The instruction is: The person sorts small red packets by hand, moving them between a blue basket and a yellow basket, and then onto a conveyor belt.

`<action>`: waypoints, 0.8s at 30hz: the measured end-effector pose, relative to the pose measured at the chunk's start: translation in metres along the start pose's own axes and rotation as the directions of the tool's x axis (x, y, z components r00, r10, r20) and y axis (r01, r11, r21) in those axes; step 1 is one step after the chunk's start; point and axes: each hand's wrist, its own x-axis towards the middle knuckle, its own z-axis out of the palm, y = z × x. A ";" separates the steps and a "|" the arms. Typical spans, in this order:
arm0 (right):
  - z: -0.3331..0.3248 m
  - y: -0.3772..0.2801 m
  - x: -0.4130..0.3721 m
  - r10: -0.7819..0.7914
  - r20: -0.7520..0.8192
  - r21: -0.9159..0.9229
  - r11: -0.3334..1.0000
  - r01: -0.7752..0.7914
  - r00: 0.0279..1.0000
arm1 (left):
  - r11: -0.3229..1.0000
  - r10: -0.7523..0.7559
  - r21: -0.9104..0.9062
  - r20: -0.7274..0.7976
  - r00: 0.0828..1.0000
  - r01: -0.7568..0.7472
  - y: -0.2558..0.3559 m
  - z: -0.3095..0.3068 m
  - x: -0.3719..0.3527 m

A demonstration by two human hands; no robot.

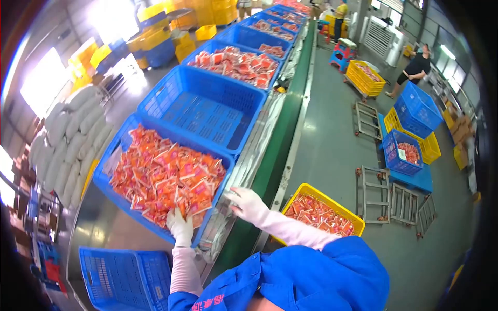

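Observation:
A blue crate [108,168] full of small red, orange and white packets [161,173] is in front of me. My left hand [180,226], in a white glove, touches the packets at the crate's near edge. Its fingers are stretched apart, and the tips are partly hidden among the packets. To the right of the crate, my right hand [246,203] is over the silvery strip beside a green conveyor belt [275,155]. That hand is gloved too, its fingers apart and slightly bent, with nothing visible in them.
A blue crate with a bare floor [207,116] adjoins the full one, with more crates behind. Below my right forearm stands a yellow crate [358,220] of packets. Another blue crate [124,274] is at lower left. Metal dollies [374,194] and two people are at right.

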 end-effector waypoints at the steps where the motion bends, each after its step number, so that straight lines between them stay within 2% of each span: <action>1: -0.013 0.010 -0.039 0.163 0.113 -0.009 0.987 -0.163 0.980 | 0.999 0.013 0.047 -0.048 0.999 -0.010 0.002 0.002 -0.008; 2: -0.023 0.025 -0.082 0.323 0.219 -0.032 0.945 -0.324 0.921 | 0.995 0.028 0.094 -0.093 0.995 -0.019 0.005 0.003 -0.014; 3: -0.038 0.036 -0.124 0.538 0.398 -0.207 0.841 -0.499 0.743 | 0.998 -0.001 0.066 -0.094 0.996 0.007 0.009 0.002 -0.018; 4: -0.061 0.052 -0.176 0.435 0.394 -0.112 0.897 -0.427 0.810 | 0.999 -0.031 0.039 -0.095 0.995 0.035 0.016 -0.002 -0.022; 5: -0.083 0.063 -0.203 0.557 0.683 -0.348 0.817 -0.460 0.472 | 0.997 -0.067 0.038 -0.116 0.991 0.072 0.027 -0.006 -0.028; 6: -0.107 0.062 -0.237 0.633 0.668 -0.400 0.749 -0.528 0.392 | 0.990 -0.071 0.111 -0.088 0.994 0.081 0.027 -0.004 -0.034; 9: -0.163 0.063 -0.305 0.675 0.623 -0.390 0.707 -0.590 0.396 | 0.995 -0.049 0.081 -0.179 0.983 0.065 0.056 0.000 -0.052; 11: -0.191 0.062 -0.339 0.825 0.532 -0.473 0.476 -0.742 0.190 | 0.978 -0.100 0.180 -0.040 0.994 0.106 0.081 -0.001 -0.068; 12: -0.199 0.065 -0.358 0.826 0.531 -0.474 0.474 -0.742 0.189 | 0.978 -0.099 0.179 -0.039 0.994 0.104 0.094 -0.003 -0.073; 14: -0.204 0.080 -0.402 0.879 0.461 -0.468 0.359 -0.807 0.124 | 0.956 -0.138 0.265 0.035 0.990 0.124 0.120 -0.008 -0.080; 16: -0.192 0.100 -0.450 0.887 0.448 -0.495 0.347 -0.796 0.107 | 0.950 -0.130 0.290 0.025 0.991 0.117 0.113 -0.003 -0.076; 18: -0.179 0.116 -0.499 0.893 0.449 -0.486 0.203 -0.850 -0.043 | 0.951 -0.152 0.277 0.036 0.988 0.136 0.109 -0.001 -0.070; 20: -0.182 0.110 -0.539 0.861 0.507 -0.441 0.212 -0.872 -0.046 | 0.943 -0.118 0.310 -0.018 0.993 0.118 0.113 -0.009 -0.071; 22: -0.190 0.102 -0.565 0.872 0.456 -0.369 0.002 -0.929 -0.179 | 0.974 -0.160 0.156 -0.056 0.986 0.166 0.110 -0.013 -0.065; 23: -0.200 0.094 -0.571 0.870 0.434 -0.355 -0.074 -0.932 -0.234 | 0.973 -0.162 0.151 -0.082 0.983 0.172 0.108 -0.012 -0.062; 24: -0.206 0.089 -0.572 0.869 0.417 -0.361 -0.112 -0.926 -0.267 | 0.983 -0.098 0.134 -0.192 0.976 0.125 0.090 0.003 -0.059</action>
